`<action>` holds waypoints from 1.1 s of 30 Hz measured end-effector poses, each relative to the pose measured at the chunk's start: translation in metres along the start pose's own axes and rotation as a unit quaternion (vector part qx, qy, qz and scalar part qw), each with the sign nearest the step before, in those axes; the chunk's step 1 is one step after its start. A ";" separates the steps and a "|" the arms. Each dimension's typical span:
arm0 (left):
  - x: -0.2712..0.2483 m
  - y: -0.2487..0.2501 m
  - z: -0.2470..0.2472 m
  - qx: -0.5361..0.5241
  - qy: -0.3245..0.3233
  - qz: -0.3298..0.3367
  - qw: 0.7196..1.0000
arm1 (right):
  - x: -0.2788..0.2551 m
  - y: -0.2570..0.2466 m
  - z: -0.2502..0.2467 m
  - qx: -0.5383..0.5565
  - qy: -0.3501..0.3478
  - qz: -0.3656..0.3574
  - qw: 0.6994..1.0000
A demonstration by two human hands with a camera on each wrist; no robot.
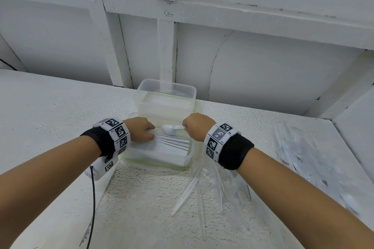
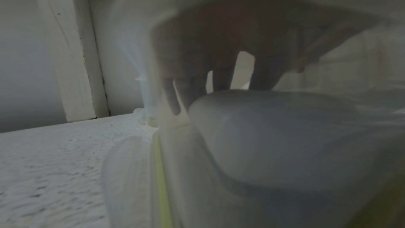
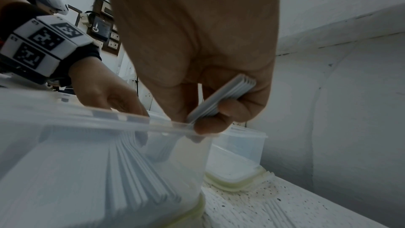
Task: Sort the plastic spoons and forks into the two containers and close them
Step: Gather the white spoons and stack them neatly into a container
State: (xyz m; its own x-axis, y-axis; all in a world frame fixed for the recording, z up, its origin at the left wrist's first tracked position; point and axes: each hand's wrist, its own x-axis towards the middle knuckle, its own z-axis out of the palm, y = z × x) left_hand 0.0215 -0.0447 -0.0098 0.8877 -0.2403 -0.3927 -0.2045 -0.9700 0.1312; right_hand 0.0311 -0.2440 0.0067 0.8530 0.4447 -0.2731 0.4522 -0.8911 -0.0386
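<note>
The right hand pinches a small stack of white plastic forks over the rim of the near translucent rectangular container, likely to add them to the ridged handles already fanned inside. The left hand rests curved fingers on those handles, apparently steadying them. A second, clear container stands behind, and loose clear cutlery lies on the rough white tabletop.
</note>
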 end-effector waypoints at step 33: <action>-0.013 -0.011 -0.006 -0.125 0.135 0.045 0.982 | 0.023 -0.042 -0.010 -0.070 0.005 -0.052 0.996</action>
State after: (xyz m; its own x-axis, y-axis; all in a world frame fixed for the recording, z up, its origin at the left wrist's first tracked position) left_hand 0.0148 -0.0305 -0.0006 0.9547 -0.2729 -0.1184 -0.2087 -0.8981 0.3870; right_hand 0.0346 -0.1958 0.0112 0.8015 0.5359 -0.2653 0.5700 -0.8188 0.0682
